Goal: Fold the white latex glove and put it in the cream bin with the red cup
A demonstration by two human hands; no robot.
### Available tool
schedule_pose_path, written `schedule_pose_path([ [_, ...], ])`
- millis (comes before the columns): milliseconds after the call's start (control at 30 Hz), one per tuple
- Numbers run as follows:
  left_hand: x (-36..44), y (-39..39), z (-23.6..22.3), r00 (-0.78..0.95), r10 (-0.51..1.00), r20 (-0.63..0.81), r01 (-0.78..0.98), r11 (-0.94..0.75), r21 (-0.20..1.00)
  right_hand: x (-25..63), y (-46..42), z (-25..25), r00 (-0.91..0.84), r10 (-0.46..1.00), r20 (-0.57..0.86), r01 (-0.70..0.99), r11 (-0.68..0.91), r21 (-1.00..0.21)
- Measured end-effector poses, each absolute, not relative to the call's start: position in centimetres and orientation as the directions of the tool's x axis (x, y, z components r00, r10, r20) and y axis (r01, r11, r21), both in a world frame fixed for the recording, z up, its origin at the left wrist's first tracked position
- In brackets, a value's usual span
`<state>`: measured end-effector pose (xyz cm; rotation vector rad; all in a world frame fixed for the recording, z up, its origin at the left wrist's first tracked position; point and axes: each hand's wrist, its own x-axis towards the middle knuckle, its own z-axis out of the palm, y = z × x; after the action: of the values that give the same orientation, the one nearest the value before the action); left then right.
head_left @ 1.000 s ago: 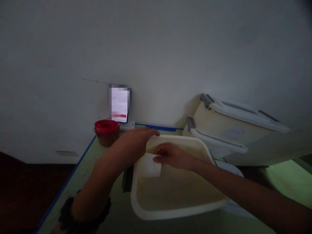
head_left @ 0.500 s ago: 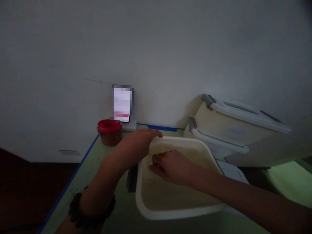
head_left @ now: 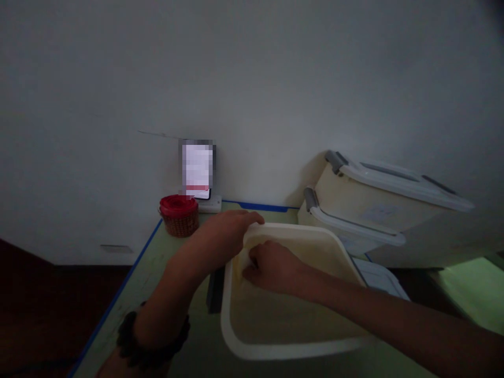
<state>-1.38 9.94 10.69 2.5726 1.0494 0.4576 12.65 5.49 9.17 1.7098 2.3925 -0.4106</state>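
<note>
A white tub [head_left: 283,352] was touched at its far-left rim by the left hand [head_left: 225,233], its grip unclear; inside, near the left wall, the right hand [head_left: 273,268] was lowered, fingers curled, any hold hidden.

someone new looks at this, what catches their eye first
Probably the bright screen standing before the wall, left of centre, with a red-topped wicker basket just below and left of it. Next, the pale tub in the lower middle: the left hand is at its far-left corner, and the right hand is inside with fingers curled. Two lidded boxes are stacked at right.
</note>
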Motion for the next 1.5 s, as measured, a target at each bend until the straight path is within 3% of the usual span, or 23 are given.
schedule_pose_path([
  [133,-1.4,10.0,10.6,0.684,0.708,0.179,0.600,-0.684,0.414,12.0,5.5,10.1,-0.313,0.925,-0.216,0.945,0.327,0.030],
  [233,-1.3,10.0,10.5,0.676,0.714,0.182,0.609,-0.680,0.408,11.2,5.5,9.8,-0.380,0.895,-0.235,0.919,0.393,0.011],
  [367,-1.4,10.0,10.7,0.674,0.724,0.149,0.624,-0.665,0.411,11.8,6.3,9.3,-0.602,0.719,-0.346,0.795,0.503,-0.339],
  [467,-1.6,9.9,10.8,0.677,0.722,0.142,0.617,-0.662,0.425,13.7,7.3,9.7,-0.641,0.639,-0.425,0.730,0.336,-0.595],
  [533,-1.6,9.9,10.8,0.682,0.716,0.151,0.605,-0.668,0.433,15.1,7.7,10.0,-0.589,0.666,-0.457,0.741,0.221,-0.633],
  [700,-1.4,9.9,10.7,0.686,0.711,0.154,0.599,-0.672,0.435,16.1,7.3,9.4,-0.454,0.737,-0.501,0.786,0.066,-0.615],
  [833,-1.4,10.0,10.6,0.673,0.727,0.139,0.623,-0.657,0.424,16.1,6.5,8.5,-0.260,0.768,-0.586,0.909,-0.011,-0.417],
  [900,-1.4,9.9,10.7,0.667,0.735,0.121,0.634,-0.646,0.425,16.4,6.3,8.0,-0.184,0.788,-0.588,0.926,-0.062,-0.373],
  [1100,-1.4,9.9,10.7,0.655,0.748,0.104,0.644,-0.625,0.441,16.9,5.9,5.7,-0.254,0.722,-0.644,0.792,-0.227,-0.567],
  [1267,-1.3,9.6,11.0,0.648,0.718,0.253,0.595,-0.685,0.421,16.7,5.8,8.1,-0.239,0.843,-0.481,0.785,-0.124,-0.608],
  [1333,-1.2,9.4,11.3,0.638,0.691,0.339,0.545,-0.716,0.436,17.0,5.5,10.9,-0.319,0.917,-0.238,0.792,0.120,-0.599],
  [1400,-1.0,8.9,11.8,0.629,0.683,0.372,0.487,-0.719,0.496,17.5,4.9,14.1,-0.359,0.921,-0.148,0.802,0.223,-0.554],
  [1500,-0.5,8.0,12.8,0.620,0.688,0.377,0.373,-0.681,0.630,18.4,3.8,18.2,-0.426,0.898,-0.116,0.724,0.261,-0.638],
])
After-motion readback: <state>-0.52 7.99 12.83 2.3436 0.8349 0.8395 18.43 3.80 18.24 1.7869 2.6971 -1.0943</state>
